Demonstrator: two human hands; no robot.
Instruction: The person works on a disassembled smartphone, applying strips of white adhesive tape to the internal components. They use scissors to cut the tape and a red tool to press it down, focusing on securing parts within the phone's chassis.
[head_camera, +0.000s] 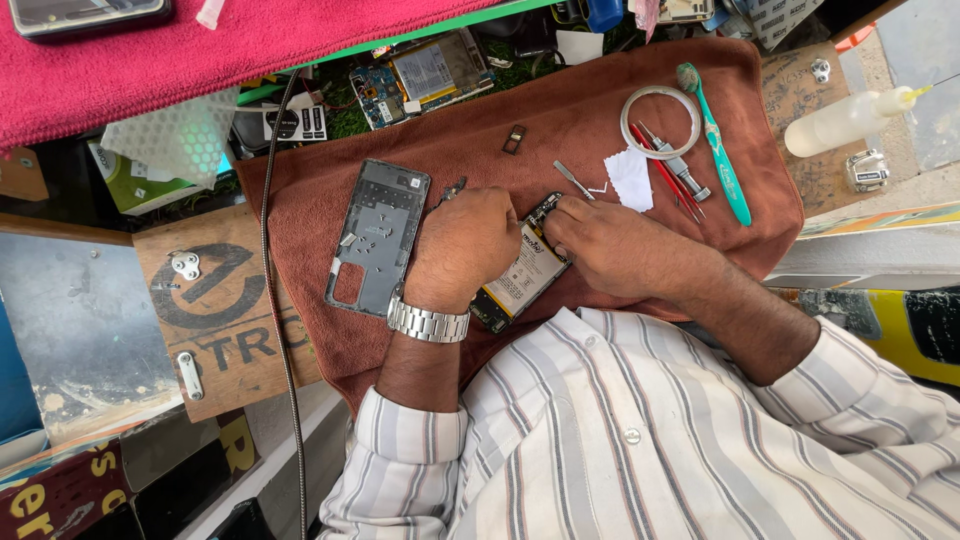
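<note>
2 hands on brown cloth (400, 360), cluttered bench: left hand (462, 245) fisted on opened phone (520, 275); right hand (610, 245) fingertips pinch its top edge.

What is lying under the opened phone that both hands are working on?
The opened phone lies on a brown towel. The left hand and right hand cover its upper part, so whatever sits beneath them is hidden.

A green and white box (140, 180) lay at the left under the pink cloth (200, 50). A small black label card (295, 122) with white bars sat beside it. A white rectangular label (525, 270) covered the battery between the hands. A dark phone screen (85, 15) rested top left. A white printed box (775, 15) stood top right. A wooden board (215, 310) carried a black stencilled sign.
</note>
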